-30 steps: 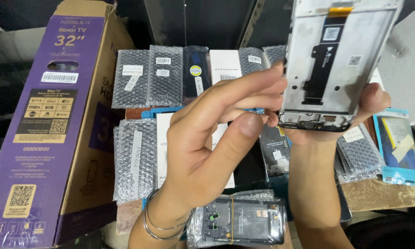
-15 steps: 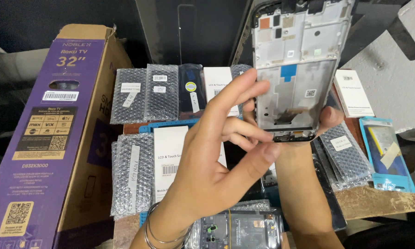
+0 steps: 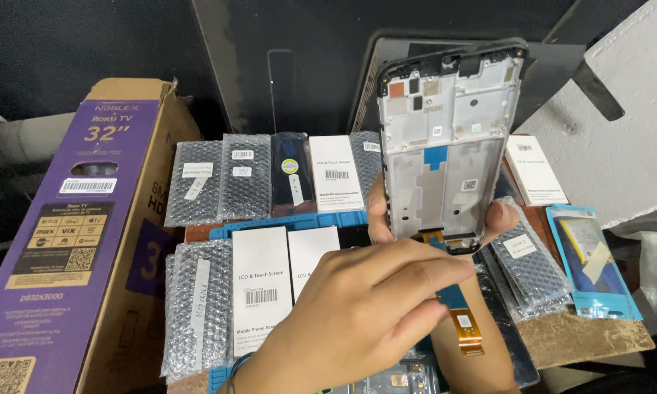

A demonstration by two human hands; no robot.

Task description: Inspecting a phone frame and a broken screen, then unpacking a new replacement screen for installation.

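Holding one phone screen frame (image 3: 445,146), right hand (image 3: 493,222) upright.

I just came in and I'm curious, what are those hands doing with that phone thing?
A person's right hand holds up a black-edged phone screen frame, its silvery back showing. The left hand pinches the orange flat ribbon cable that hangs from its bottom edge. Below lie bubble-wrapped parts, small white boxes and a tall purple cardboard box.

purple TV carton (image 3: 66,241) | bubble-wrapped parts (image 3: 197,310) | white boxes (image 3: 261,288) | blue packet (image 3: 591,270)
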